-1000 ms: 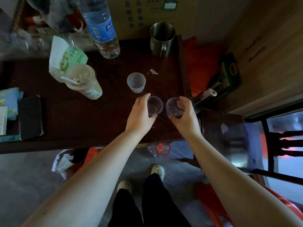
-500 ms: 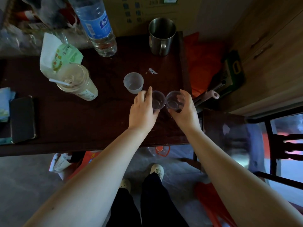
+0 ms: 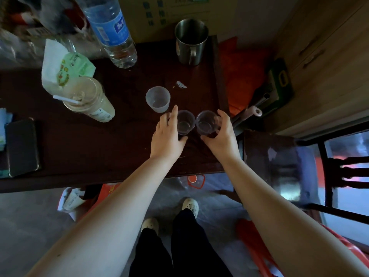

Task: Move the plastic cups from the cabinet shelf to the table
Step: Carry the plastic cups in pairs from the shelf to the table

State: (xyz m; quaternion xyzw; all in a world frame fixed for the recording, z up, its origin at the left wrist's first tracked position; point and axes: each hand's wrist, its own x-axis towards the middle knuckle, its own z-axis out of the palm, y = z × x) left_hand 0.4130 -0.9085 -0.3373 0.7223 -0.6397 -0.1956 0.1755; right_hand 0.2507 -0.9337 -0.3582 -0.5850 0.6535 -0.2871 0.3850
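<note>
Beside the frosted plastic cup [image 3: 157,99], our left hand [image 3: 167,139] and right hand [image 3: 222,139], half curled, each gripped one clear plastic cup [image 3: 185,121] [image 3: 206,123].

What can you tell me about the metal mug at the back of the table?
The metal mug looks like brushed stainless steel, cylindrical, with a plain handle facing the camera. It stands upright with its mouth open; the inside is dark, so any contents cannot be made out. It sits at the far right corner of the dark wooden table, right of the water bottle. No hand touches it, and nothing seems to lean on it.
</note>
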